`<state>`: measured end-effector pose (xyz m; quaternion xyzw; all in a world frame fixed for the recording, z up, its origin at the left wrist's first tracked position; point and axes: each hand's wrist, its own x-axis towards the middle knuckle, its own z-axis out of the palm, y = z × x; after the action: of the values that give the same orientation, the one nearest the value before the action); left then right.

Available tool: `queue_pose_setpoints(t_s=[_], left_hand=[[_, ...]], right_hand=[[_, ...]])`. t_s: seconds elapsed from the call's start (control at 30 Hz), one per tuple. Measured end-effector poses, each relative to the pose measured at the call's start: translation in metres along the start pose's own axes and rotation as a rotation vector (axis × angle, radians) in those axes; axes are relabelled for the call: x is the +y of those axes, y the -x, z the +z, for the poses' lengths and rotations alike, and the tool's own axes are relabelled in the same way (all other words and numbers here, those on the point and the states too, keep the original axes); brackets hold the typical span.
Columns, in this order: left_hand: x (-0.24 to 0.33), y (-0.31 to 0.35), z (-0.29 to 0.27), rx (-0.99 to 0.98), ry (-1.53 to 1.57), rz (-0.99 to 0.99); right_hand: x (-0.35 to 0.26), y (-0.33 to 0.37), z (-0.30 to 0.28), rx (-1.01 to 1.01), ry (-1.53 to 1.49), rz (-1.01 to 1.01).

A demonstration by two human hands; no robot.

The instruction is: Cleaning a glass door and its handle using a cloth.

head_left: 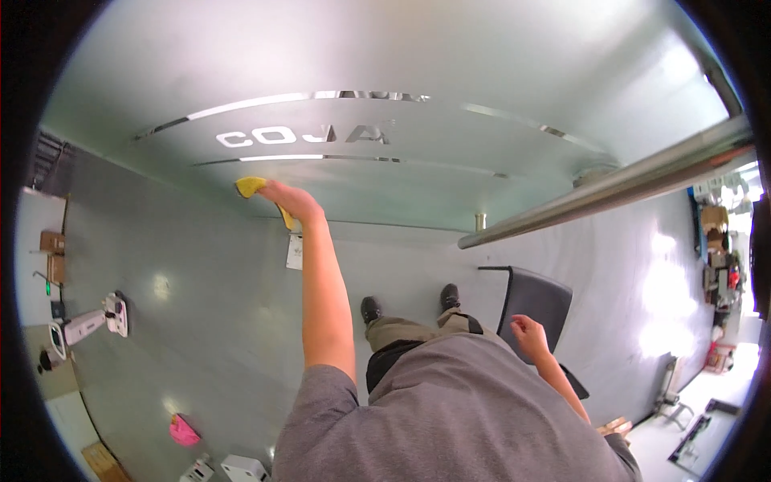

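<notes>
A grey short-sleeved shirt (450, 410), olive trousers (401, 329) and black shoes (370, 308); forearms bare down to each hand.

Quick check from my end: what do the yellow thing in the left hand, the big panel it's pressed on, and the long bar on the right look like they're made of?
The yellow cloth under the left hand looks like soft fabric, bunched and matte. The panel appears to be frosted glass: pale, hazy, with clear curved strips. The bar looks like brushed metal, silvery with a long highlight.

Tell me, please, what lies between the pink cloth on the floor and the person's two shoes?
In the head view, only bare grey floor separates the pink cloth from the shoes, apart from the person's raised left forearm overhead.
</notes>
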<state>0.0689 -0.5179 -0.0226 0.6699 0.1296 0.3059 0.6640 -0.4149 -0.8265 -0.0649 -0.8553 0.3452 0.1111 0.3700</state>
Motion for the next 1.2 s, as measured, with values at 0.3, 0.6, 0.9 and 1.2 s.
queue_pose_setpoints(t_s=[0.3,0.6,0.9,1.2], left_hand=[[0.013,0.074,0.04,-0.014,0.283,-0.22],[0.055,0.131,0.02,-0.128,0.28,-0.48],[0.099,0.131,-0.06,-0.705,0.535,-0.884],[0.053,0.136,-0.1,-0.771,0.231,-0.888]], right_hand=[[0.012,-0.031,0.01,0.015,-0.01,-0.04],[-0.069,-0.064,0.021,-0.141,0.014,-0.223],[-0.249,-0.101,0.042,-0.137,-0.392,-0.675],[-0.251,-0.097,0.067,-0.63,-0.495,-0.271]])
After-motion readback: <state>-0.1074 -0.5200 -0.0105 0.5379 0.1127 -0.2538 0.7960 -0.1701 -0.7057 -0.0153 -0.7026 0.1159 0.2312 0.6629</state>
